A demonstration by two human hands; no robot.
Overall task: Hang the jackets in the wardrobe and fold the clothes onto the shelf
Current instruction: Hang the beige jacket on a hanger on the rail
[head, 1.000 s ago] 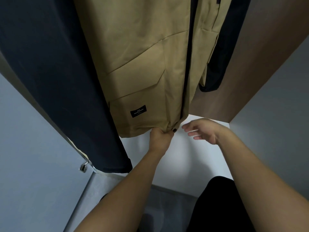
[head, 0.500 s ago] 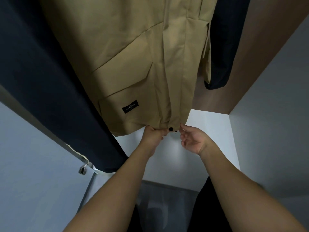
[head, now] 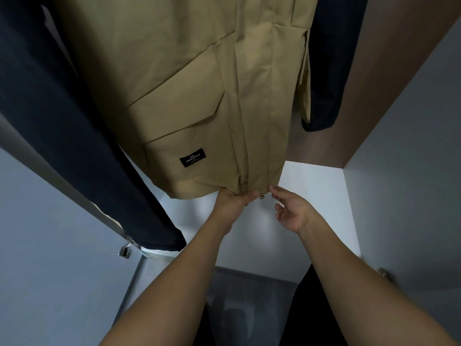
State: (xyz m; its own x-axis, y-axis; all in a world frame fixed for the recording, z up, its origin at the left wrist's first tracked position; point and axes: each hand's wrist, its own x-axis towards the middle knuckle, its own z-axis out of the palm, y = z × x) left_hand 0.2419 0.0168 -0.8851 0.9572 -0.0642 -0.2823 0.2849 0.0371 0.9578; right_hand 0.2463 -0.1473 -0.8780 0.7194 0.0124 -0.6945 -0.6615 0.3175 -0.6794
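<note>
Tan jacket hangs; left hand pinches its hem, right hand has loosely spread fingers: tug down evenly to straighten it.

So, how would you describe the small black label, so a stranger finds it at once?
Find the tan jacket hanging between two dark garments. Go down to its lower pocket. The black label is sewn on that pocket, above the left hand; it is the only patch with white lettering.

Jacket hangs between 2 garments, above shelf.
</note>
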